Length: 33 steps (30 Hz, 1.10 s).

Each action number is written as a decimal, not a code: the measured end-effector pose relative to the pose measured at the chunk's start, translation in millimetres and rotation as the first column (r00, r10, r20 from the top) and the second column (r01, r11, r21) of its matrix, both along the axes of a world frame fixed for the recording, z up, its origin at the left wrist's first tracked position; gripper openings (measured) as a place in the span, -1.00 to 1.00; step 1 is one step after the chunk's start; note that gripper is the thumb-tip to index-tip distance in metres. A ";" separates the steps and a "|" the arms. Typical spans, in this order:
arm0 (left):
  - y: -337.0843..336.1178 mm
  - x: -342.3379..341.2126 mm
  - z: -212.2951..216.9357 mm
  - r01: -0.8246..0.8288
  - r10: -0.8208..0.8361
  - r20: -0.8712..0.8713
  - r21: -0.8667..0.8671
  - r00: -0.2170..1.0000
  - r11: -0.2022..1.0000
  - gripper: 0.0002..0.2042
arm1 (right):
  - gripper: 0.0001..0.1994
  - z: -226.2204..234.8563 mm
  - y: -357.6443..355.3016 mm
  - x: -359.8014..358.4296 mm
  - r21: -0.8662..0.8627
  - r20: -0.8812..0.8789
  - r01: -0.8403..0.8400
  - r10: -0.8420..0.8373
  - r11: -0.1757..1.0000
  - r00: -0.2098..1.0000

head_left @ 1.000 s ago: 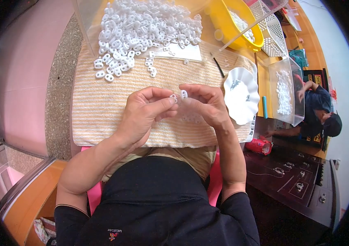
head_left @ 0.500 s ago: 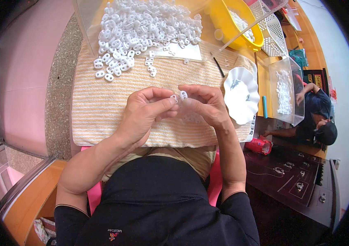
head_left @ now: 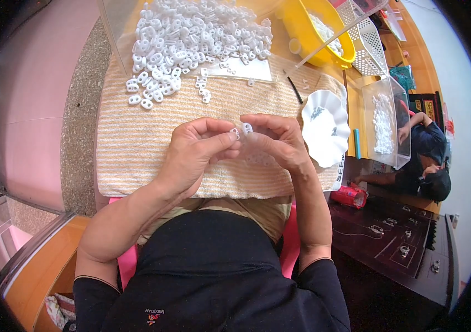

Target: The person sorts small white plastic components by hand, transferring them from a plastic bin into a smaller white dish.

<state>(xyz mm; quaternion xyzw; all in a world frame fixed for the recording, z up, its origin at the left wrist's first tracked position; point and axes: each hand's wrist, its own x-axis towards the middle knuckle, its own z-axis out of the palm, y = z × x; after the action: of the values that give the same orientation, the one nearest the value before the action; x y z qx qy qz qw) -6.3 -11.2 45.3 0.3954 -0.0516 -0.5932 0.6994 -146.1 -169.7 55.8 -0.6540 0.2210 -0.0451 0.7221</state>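
Observation:
Over the near part of a striped towel [head_left: 136, 138], both my hands meet fingertip to fingertip. My left hand [head_left: 194, 146] pinches a small white plastic piece with holes [head_left: 235, 133] between thumb and forefinger. In my right hand [head_left: 281, 143], a white oval two-hole plastic piece [head_left: 247, 128] is gripped between thumb and forefinger, close beside the other one. Whether the two pieces touch, I cannot tell. A big heap of similar white oval pieces [head_left: 191, 39] lies beyond my hands, and a few smaller white pieces [head_left: 202, 91] sit at its near edge.
To the right stands a white wavy-rimmed dish [head_left: 310, 149] holding small dark bits. A black stick [head_left: 294, 90] lies by it. Farther off are a yellow basin [head_left: 302, 33], a clear box of white pieces [head_left: 401, 149] and a teal pen [head_left: 357, 144]. Another person [head_left: 432, 149] sits at right.
My hands and the pieces in them stay almost in place. The other person at right has shifted slightly.

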 end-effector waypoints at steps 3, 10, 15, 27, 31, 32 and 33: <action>-0.2 -0.2 -0.6 -0.001 0.001 -0.003 0.001 1.000 1.000 -0.87 | -0.66 -0.5 -0.3 -0.4 -0.003 0.005 0.004 -0.004 1.000 1.000; -0.4 -0.2 -0.2 -0.004 0.004 0.003 0.012 1.000 1.000 -0.87 | -0.67 1.2 1.0 0.4 0.001 0.004 0.016 -0.016 1.000 1.000; -0.1 -0.1 0.8 -0.001 0.001 0.011 0.023 1.000 1.000 -0.87 | -0.68 0.4 2.6 1.1 0.005 -0.036 0.017 -0.017 1.000 0.999; -0.9 -1.6 -3.0 0.014 -0.014 0.004 0.012 1.000 1.000 -0.88 | -0.67 3.0 8.9 4.1 0.015 0.011 -0.003 0.003 1.000 1.000; -0.4 -1.3 -4.8 0.012 -0.011 -0.026 0.010 1.000 1.000 -0.87 | -0.67 3.4 11.1 5.3 0.039 -0.006 0.013 -0.013 0.999 1.000; -0.5 -1.2 -4.2 0.012 -0.012 -0.026 0.009 1.000 1.000 -0.87 | -0.67 3.5 11.2 5.0 0.047 -0.005 0.014 -0.014 0.999 1.000; -0.5 -0.9 -3.0 0.014 -0.014 -0.038 0.006 0.999 1.000 -0.87 | -0.67 3.6 11.1 4.8 0.055 -0.004 0.016 -0.016 0.998 1.000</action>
<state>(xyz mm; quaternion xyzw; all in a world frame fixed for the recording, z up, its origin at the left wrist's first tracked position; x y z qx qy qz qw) -7.1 -11.7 42.3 0.3857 -0.0392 -0.6055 0.6950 -141.3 -158.6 59.4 -0.6321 0.2285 -0.0436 0.7391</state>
